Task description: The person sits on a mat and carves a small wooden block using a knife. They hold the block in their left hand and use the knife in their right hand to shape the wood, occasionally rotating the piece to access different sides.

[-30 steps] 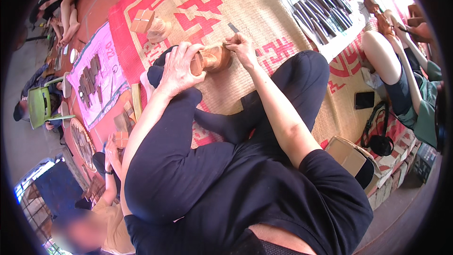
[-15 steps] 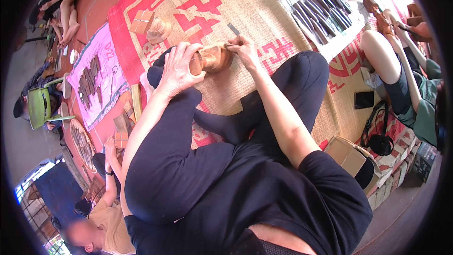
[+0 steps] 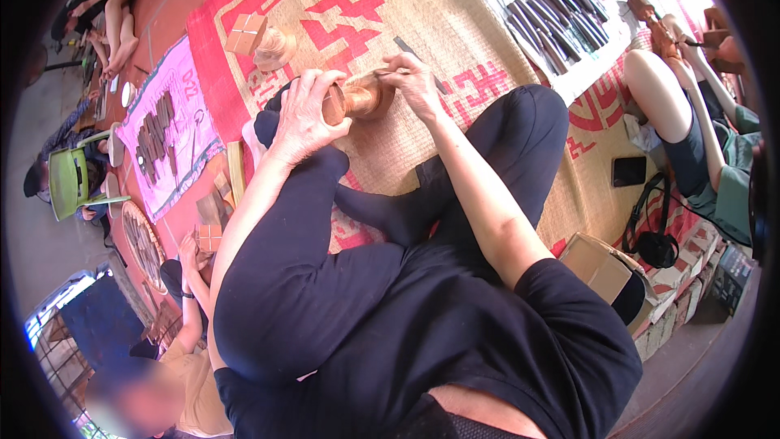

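My left hand is wrapped around the end of a rounded, carved wooden piece, thumb below and fingers over the top. The piece is light brown, with a flat pale end face and a narrower waist. At its far right end my right hand has its fingers pinched together against the wood. Whatever those fingers hold is too small or hidden to name. A thin dark strip shows on both sides of the right hand; I cannot tell whether it is held or lies on the mat.
Beyond the left hand, a second rounded wooden piece and a wooden block rest on the patterned mat. Many dark-handled tools lie at upper right. A phone and cardboard box are right. Other people sit nearby.
My right hand has shifted slightly up and left along the wood, and more of the dark strip shows. The left hand keeps its hold. The person at lower left has moved their head.
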A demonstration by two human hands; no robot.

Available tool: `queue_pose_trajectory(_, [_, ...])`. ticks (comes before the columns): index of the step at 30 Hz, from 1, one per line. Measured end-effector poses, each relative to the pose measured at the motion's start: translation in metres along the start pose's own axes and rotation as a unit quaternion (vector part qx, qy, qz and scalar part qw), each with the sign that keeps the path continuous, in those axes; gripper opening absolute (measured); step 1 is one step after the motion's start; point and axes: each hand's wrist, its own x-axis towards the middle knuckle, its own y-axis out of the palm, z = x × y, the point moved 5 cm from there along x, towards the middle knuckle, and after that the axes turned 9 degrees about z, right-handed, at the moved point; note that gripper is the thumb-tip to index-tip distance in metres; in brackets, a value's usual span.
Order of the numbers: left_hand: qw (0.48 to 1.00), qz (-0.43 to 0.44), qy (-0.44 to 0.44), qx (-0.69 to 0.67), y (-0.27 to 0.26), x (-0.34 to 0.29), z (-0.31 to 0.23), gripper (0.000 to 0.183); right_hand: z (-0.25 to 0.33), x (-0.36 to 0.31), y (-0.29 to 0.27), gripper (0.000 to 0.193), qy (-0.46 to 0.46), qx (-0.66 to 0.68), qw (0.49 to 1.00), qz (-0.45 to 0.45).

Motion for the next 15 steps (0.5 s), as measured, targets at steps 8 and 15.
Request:
queue_pose_trajectory(8, [1.000, -0.011, 0.011, -0.003, -0.001, 0.001, 0.000, 0.070, -0.033, 0.002, -0.015, 0.013, 0.055, 0.049, 0.997, -0.014])
queue_pose_trajectory(15, [1.000, -0.009, -0.006, -0.007, -0.002, 0.000, 0.002, 0.071, -0.034, 0.001, -0.017, 0.013, 0.086, -0.009, 0.996, -0.030])
